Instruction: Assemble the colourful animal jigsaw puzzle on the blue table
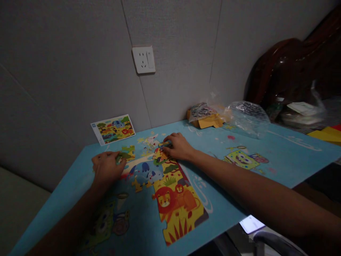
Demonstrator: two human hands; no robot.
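Observation:
A partly joined jigsaw puzzle lies on the blue table, showing lions at its near right and blue elephants further up. My left hand is closed around a green puzzle piece at the puzzle's upper left. Just behind that hand lies a yellow-and-green piece. My right hand pinches a small bluish puzzle piece above the puzzle's far right corner. The fingers partly hide both held pieces. Propped against the wall is a picture card with a similar animal scene.
The blue table has cartoon prints on its surface. At the back right sit an orange package and a clear plastic bag. A wall socket is above. A lit phone-like screen shows below the table's near edge.

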